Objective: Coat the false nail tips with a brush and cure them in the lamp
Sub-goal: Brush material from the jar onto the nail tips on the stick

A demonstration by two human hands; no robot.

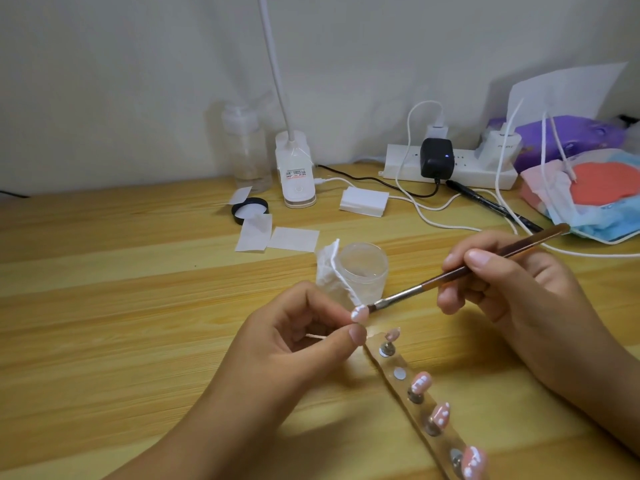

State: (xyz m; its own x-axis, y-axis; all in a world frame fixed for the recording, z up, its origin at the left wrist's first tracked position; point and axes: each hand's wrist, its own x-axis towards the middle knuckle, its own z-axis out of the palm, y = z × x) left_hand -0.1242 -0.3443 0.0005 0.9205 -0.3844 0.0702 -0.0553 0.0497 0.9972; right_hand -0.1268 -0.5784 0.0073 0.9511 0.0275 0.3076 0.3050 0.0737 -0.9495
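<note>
My left hand (pixel 311 327) pinches a small stand that carries a pink false nail tip (pixel 359 312) with white dots. My right hand (pixel 502 292) grips a brown-handled brush (pixel 485 263) like a pen, and its bristle end touches that nail tip. A clear strip holder (pixel 398 374) lies on the wooden table below my hands, with several more pink dotted nail tips (pixel 420 382) standing on metal pegs and one peg spot bare. An open clear jar (pixel 363 271) stands just behind the brush, with a crumpled white wipe (pixel 329 268) beside it.
At the back stand a clip lamp with a white gooseneck (pixel 296 174), a clear pump bottle (pixel 247 150), a black jar lid (pixel 250 210), paper squares (pixel 277 237), a white box (pixel 363 201), a power strip with plugs and cables (pixel 450 164), and bags and masks (pixel 588 188) at the right.
</note>
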